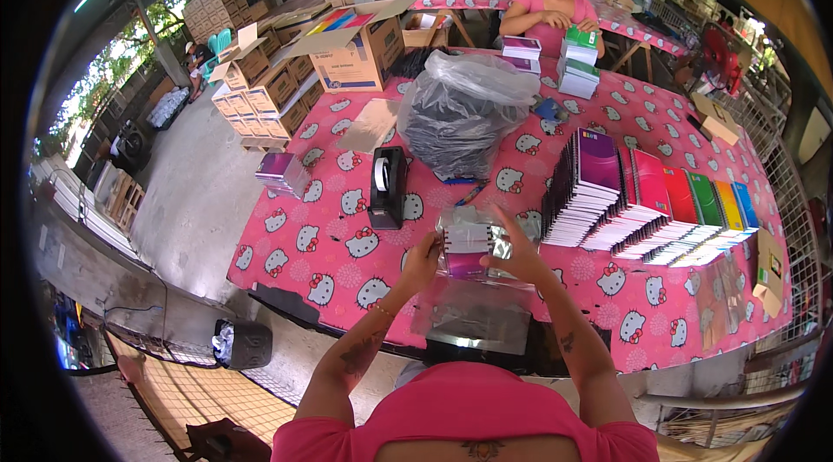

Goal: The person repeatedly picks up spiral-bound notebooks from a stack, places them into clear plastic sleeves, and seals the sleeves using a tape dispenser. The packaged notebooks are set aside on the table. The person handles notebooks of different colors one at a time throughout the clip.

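A small stack of spiral notebooks (467, 247) with purple covers is between my hands, in or against a shiny clear plastic bag (501, 245). My left hand (422, 261) grips the left side of the stack, its fingers partly hidden. My right hand (521, 252) curves round the right side, thumb on the plastic near the purple cover and fingers reaching up along the bag. Just below lie more clear plastic bags (477, 316) at the table's near edge. A black tape dispenser (387, 189) stands left of my hands.
Rows of coloured spiral notebooks (599, 193) stand at right on the pink table cover (330, 241). A large grey plastic bag (460, 115) sits ahead, a small notebook stack (282, 174) at left, and a cardboard box (360, 50) behind. Across the table, a person (555, 11) handles green notebooks.
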`<state>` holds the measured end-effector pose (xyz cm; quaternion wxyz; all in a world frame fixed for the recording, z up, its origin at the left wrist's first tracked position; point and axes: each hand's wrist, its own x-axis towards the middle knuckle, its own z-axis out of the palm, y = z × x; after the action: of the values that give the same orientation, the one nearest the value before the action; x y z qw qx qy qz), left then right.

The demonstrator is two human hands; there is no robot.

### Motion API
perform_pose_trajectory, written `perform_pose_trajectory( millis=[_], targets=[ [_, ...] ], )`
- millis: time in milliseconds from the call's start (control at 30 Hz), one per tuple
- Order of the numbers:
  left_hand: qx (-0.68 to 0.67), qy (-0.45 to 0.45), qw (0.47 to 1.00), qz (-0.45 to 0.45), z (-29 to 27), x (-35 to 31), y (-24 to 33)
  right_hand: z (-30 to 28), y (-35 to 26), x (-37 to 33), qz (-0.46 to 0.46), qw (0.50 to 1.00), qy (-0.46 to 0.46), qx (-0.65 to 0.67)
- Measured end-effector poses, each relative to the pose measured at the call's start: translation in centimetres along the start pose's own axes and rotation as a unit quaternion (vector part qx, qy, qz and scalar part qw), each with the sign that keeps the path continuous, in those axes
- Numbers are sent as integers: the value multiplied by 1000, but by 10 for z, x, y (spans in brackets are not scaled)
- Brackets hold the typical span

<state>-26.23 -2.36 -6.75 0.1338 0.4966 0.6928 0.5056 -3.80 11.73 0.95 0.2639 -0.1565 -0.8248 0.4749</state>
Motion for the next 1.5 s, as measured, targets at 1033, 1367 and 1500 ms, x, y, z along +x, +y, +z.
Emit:
perform_pose_trajectory(
  millis=[1033,1367,1500],
  targets=[
    [-328,215,893,-221,-111,53,-42,1,-86,24,-89,945,69,-306],
    [-144,142,962,-185,-119,79,-64,37,-95,42,-59,933,-20,-355],
    [-105,168,960,-200,-110,72,-78,43,-103,45,-41,936,-32,-348]
  ],
)
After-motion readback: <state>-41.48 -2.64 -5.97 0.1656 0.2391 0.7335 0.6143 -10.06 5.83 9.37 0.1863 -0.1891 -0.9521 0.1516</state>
